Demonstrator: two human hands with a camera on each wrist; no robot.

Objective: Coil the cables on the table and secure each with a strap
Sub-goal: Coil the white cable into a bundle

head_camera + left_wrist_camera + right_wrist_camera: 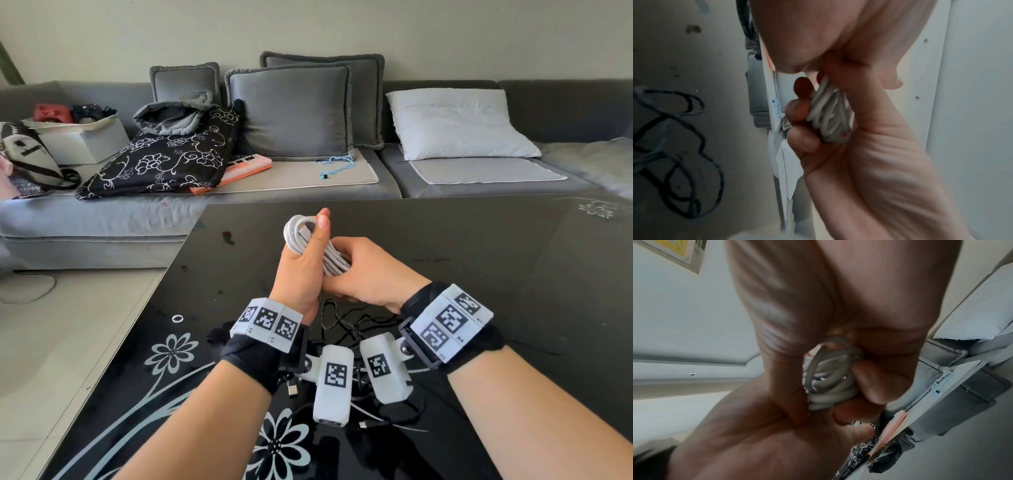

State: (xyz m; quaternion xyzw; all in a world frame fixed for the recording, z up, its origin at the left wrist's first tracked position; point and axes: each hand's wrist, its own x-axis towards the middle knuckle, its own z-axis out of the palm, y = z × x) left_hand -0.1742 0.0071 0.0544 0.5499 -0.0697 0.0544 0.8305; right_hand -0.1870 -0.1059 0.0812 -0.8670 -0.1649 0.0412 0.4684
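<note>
1. The long grey fabric sofa (308, 178) fills the background, with grey cushions, a white pillow (459, 123) and a black cloth with white flower print (161, 161) on it.
2. In front of it stands the black glossy glass worktop with white flower drawings (479, 246), which carries the task's things.
3. Our left hand (301, 270) and our right hand (370, 274) meet above the middle of the worktop, both raised clear of its surface.
4. Between them we hold the white round cable, wound into a bundle of several loops (308, 236). The left grip is closed around its upper part, thumb upright along the loops; the right grip is closed around its lower part, fingers curled under it. The wrist views show the same: loops pressed between fingers and palm.
5. Under our wrists lies a tangle of thin black cables (346, 322), loose on the worktop, with a plug end (292, 389) showing near the left wrist.
6. A small white ring (177, 318) lies alone, well to the left; we cannot tell if it is a strap.
7. We judge the task is in an early part: the white cable looks coiled, but we see no strap around it. It seems that the black cables are all left to coil and secure.
</note>
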